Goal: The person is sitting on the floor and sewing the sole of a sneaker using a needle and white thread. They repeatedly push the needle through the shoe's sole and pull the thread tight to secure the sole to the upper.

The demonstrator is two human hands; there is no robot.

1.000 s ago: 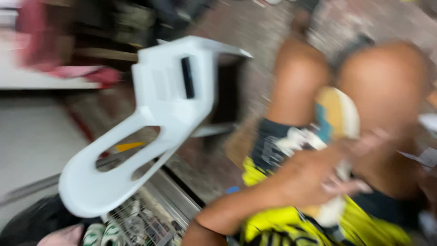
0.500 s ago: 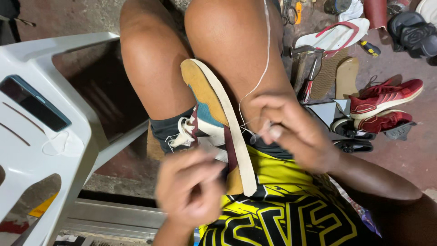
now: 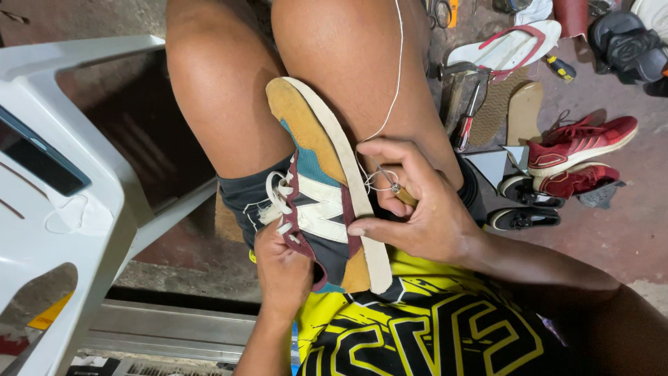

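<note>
A multicoloured sneaker [image 3: 316,191], tan, teal, maroon and white with a pale sole, lies on its side between my thighs. My left hand [image 3: 282,268] is tucked into its opening at the heel end and grips it. My right hand [image 3: 417,205] presses against the sole edge and pinches a small wooden-handled awl [image 3: 402,193]. A white thread [image 3: 390,90] runs from the awl's tip up past my knee and out of view.
A white plastic chair [image 3: 62,209] stands at left. On the floor at right lie a white-and-pink flip-flop [image 3: 504,49], red sneakers [image 3: 581,143], black shoes [image 3: 525,209], loose soles [image 3: 522,115] and hand tools [image 3: 466,104].
The view swung from the chair down to my lap and steadied. My left hand slid into the shoe's opening; my right hand closed in on the sole edge with the awl.
</note>
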